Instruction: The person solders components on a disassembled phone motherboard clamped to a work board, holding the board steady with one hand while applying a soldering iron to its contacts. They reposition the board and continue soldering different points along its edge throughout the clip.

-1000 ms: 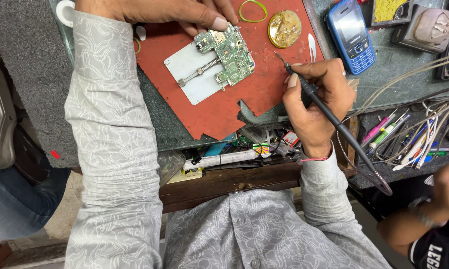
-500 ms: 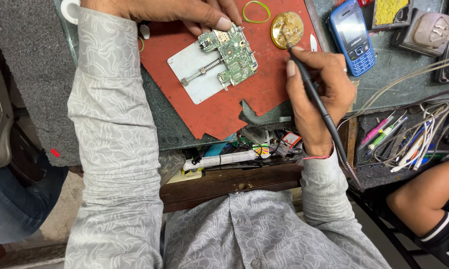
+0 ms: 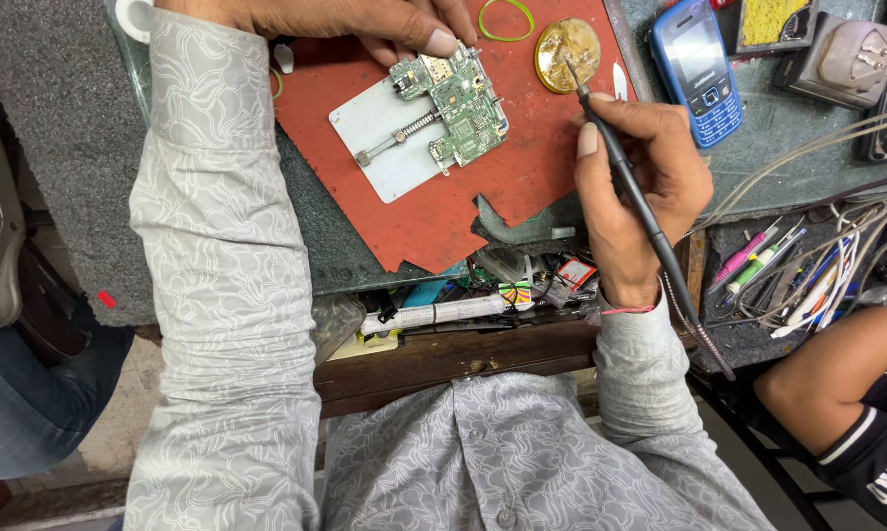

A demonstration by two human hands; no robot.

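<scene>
Iron tip [image 3: 568, 65] moved onto flux tin [image 3: 567, 41] | right hand [image 3: 640, 187] pen-grips soldering iron [image 3: 650, 221] | left hand [image 3: 365, 20] flat, pinning board [image 3: 458, 98]

A green phone circuit board [image 3: 458, 96] sits clamped on a grey metal holder plate [image 3: 389, 147] lying on a torn red rubber mat [image 3: 443, 211]. A round brass-coloured tin [image 3: 567, 41] rests at the mat's far right; a blue keypad phone [image 3: 697, 64] lies further right.

Green circuit board [image 3: 458, 98] clamped on metal holder [image 3: 389, 147]; soldering iron [image 3: 640, 206] tilted.
</scene>
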